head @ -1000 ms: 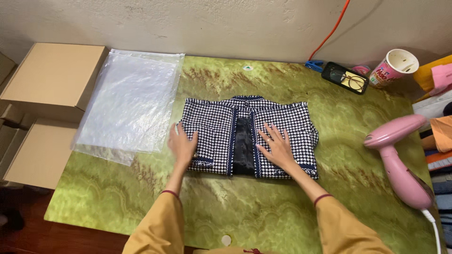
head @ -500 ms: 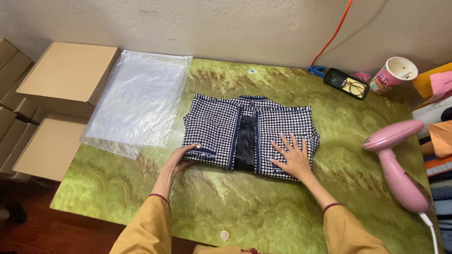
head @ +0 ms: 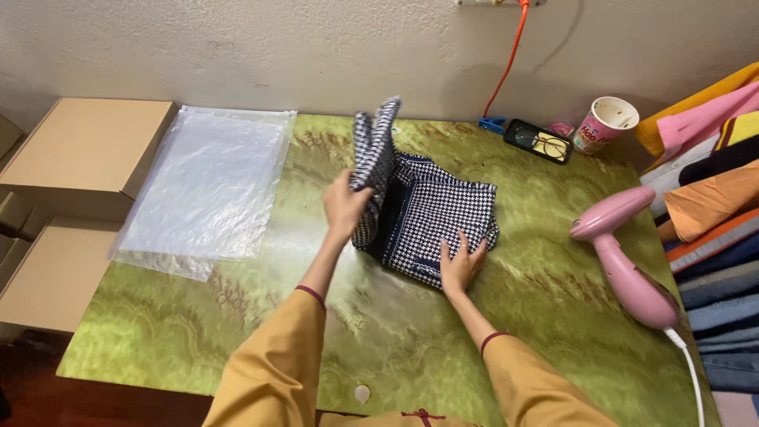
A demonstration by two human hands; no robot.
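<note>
Houndstooth garment (head: 439, 217) half-folded on a green marbled desk (head: 395, 324).
Left hand (head: 345, 207) grips the garment's left side, lifted upright; right hand (head: 461, 265) presses flat, fingers spread, on its lower right edge. Clear plastic bag (head: 205, 186) lies just left.

One head-worn camera looks steeply down, close over the green table (head: 237, 332), facing the wall (head: 237, 47).

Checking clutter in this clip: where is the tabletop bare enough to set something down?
Bare green table runs along the near edge, below the plastic bags and between garment and pink steamer. The far right corner is crowded: cup, black case.
</note>
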